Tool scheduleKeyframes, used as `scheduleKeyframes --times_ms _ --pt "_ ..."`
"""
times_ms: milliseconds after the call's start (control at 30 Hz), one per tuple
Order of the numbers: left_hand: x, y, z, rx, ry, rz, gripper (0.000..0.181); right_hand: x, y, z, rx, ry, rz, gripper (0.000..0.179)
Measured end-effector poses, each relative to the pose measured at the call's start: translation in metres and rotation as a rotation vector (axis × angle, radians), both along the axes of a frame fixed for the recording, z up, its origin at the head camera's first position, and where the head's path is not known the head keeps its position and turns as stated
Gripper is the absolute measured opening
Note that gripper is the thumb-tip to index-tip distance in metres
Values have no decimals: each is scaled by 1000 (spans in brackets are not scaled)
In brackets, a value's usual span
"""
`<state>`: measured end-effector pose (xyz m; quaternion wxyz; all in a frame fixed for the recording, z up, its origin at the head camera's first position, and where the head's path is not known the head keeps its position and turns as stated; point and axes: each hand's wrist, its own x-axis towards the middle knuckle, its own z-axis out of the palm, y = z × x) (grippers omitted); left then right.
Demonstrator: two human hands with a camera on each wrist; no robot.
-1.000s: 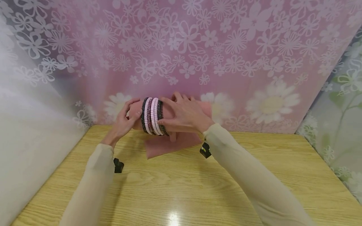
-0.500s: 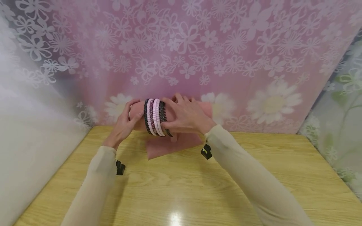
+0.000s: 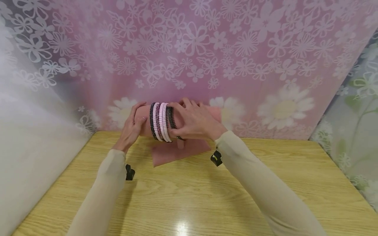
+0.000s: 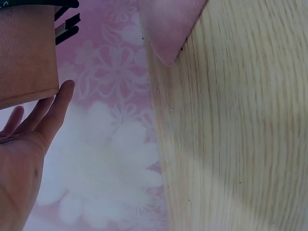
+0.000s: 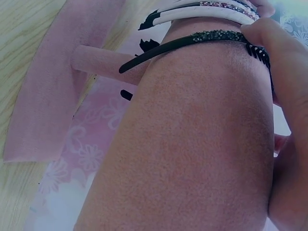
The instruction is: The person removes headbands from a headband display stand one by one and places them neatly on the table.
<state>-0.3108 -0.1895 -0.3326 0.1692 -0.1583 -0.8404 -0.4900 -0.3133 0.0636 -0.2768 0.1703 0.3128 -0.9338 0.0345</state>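
A pink velvet headband stand [image 3: 180,143] has a thick horizontal roll [image 5: 183,120] on a post. A row of white, pink-glitter and dark headbands [image 3: 158,122] sits round the roll, left of its middle. Just right of them is a dark glittery headband [image 5: 211,37] with small comb teeth, a narrow gap apart from the row. My right hand [image 3: 196,121] pinches this headband, thumb at the front and fingers over the top. At the roll's left end my left hand [image 3: 129,127] holds on, fingers behind and thumb in front. The far fingertips are partly hidden.
The stand's flat pink base [image 3: 166,156] rests on a wood-grain table [image 3: 177,193] near its back edge. A pink flowered cloth [image 3: 189,59] hangs right behind the roll. Pale cloth [image 3: 38,137] closes the left side, and a flowered one [image 3: 354,137] the right.
The dark glittery headband has slid a little to the right, away from the row. My left thumb has drawn back from the leftmost headband onto the bare end of the roll.
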Motion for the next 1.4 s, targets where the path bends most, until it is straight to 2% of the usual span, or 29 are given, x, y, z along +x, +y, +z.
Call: scheduleKeyframes --times_ms 233,300,433,467,533,667,767,900,1033,1100,1200,1400 --pt "-1 2 2 22 -36 -3 46 2 2 2 -5 -20 1 86" --pt "-6 0 -1 27 -53 -8 47 2 3 2 0 -26 -3 86" --pt "-22 -7 -14 25 -42 -16 50 3 6 4 5 -37 0 87" --pt "-22 -6 -14 25 -39 -21 50 4 6 5 4 -41 0 87" --pt "-18 -5 -9 31 -23 -41 50 5 7 6 6 -44 2 87" --pt "-4 0 10 45 -36 -85 48 6 9 7 9 -46 6 88" --pt "-6 0 12 39 -82 -83 46 7 11 8 12 -49 2 88" --pt "-14 -4 6 54 -134 -53 48 7 11 7 12 -54 4 88" --pt "-26 -9 -4 56 -128 -41 50 7 12 7 7 -51 12 87" --pt "-29 -9 -6 49 -120 -44 51 7 13 7 5 -49 12 87" --pt "-26 -8 -3 40 -133 -51 49 8 15 7 3 -46 9 88" --pt "-9 -2 10 37 -153 -71 44 11 20 7 -13 -52 9 88"
